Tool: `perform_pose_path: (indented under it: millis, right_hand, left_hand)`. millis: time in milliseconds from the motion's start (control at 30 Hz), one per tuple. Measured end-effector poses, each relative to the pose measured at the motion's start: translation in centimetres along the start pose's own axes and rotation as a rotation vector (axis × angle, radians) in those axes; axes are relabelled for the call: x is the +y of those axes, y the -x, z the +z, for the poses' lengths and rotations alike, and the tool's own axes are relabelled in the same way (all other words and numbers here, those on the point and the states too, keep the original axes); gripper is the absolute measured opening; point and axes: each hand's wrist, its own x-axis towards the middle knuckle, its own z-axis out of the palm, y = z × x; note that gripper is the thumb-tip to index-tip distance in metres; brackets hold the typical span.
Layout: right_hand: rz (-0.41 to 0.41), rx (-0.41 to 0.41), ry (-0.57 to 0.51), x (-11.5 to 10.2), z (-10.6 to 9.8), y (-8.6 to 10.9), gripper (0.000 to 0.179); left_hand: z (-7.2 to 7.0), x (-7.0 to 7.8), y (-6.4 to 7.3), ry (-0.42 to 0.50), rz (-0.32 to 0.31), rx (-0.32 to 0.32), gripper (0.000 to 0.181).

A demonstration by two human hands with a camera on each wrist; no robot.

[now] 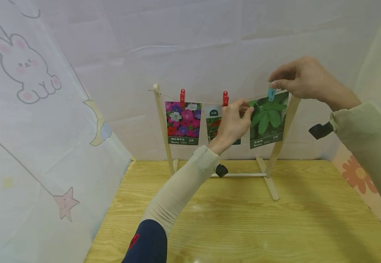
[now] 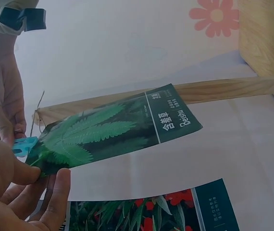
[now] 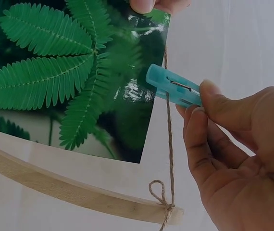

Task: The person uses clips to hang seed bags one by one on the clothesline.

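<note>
My right hand (image 1: 303, 79) pinches a light blue clothespin (image 3: 173, 85) between thumb and fingers. The clothespin's jaws straddle the twine (image 3: 170, 139) and the top edge of a green leaf seed packet (image 1: 269, 118). With thumb and fingertips my left hand (image 1: 234, 122) pinches that packet's upper left corner, as the left wrist view shows close up. Behind the left hand hangs a packet with red flowers (image 2: 151, 214), partly hidden, under a red clothespin (image 1: 225, 98). Further left, a petunia packet (image 1: 183, 124) hangs from another red clothespin (image 1: 182, 98).
The twine runs between two wooden posts (image 1: 164, 135) of a stand, joined low down by a white rod (image 1: 243, 175). The stand is on a wood-grain table (image 1: 210, 219). Pale sheets with printed cartoons (image 1: 26, 69) hang behind and at the sides.
</note>
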Motion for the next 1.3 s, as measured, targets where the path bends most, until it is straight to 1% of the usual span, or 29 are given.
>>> perform_pose_path:
  millis: [133, 200, 367, 500, 633, 867, 967, 1100, 1167, 1300]
  right_hand:
    - [-0.008, 0.005, 0.003, -0.05, 0.09, -0.01, 0.04]
    - [-0.007, 0.003, 0.003, -0.08, 0.14, 0.01, 0.041]
    - [0.012, -0.018, -0.005, -0.18, 0.23, 0.14, 0.042]
    - [0.024, -0.042, -0.012, -0.23, 0.25, 0.2, 0.045]
    - [0.011, -0.067, -0.008, -0.11, 0.17, 0.27, 0.048]
    - [0.005, -0.096, -0.026, 0.19, 0.05, 0.31, 0.052]
    - [0.003, -0.1, -0.03, 0.2, 0.08, 0.28, 0.052]
    - [0.0, -0.106, -0.044, 0.16, 0.16, 0.23, 0.051]
    - [0.0, -0.108, -0.053, 0.17, 0.22, 0.23, 0.051]
    - [-0.011, -0.096, -0.059, 0.28, 0.41, 0.19, 0.05]
  left_hand:
    - [0.04, -0.04, -0.05, 0.003, 0.018, 0.016, 0.024]
    - [0.03, -0.03, -0.08, 0.007, 0.013, 0.017, 0.024]
    - [-0.02, 0.05, -0.14, 0.019, -0.01, 0.007, 0.025]
    - [-0.06, 0.05, -0.2, 0.026, -0.002, 0.009, 0.026]
    - [-0.06, -0.07, -0.17, 0.017, 0.009, 0.016, 0.024]
    - [-0.11, -0.14, -0.26, 0.006, -0.005, 0.006, 0.023]
    - [-0.13, -0.17, -0.24, 0.002, -0.001, 0.007, 0.022]
    - [-0.13, -0.28, -0.08, -0.006, 0.022, 0.019, 0.023]
    - [-0.16, -0.29, 0.04, -0.011, 0.028, 0.016, 0.023]
    - [-0.2, -0.19, 0.18, -0.025, 0.011, -0.01, 0.025]
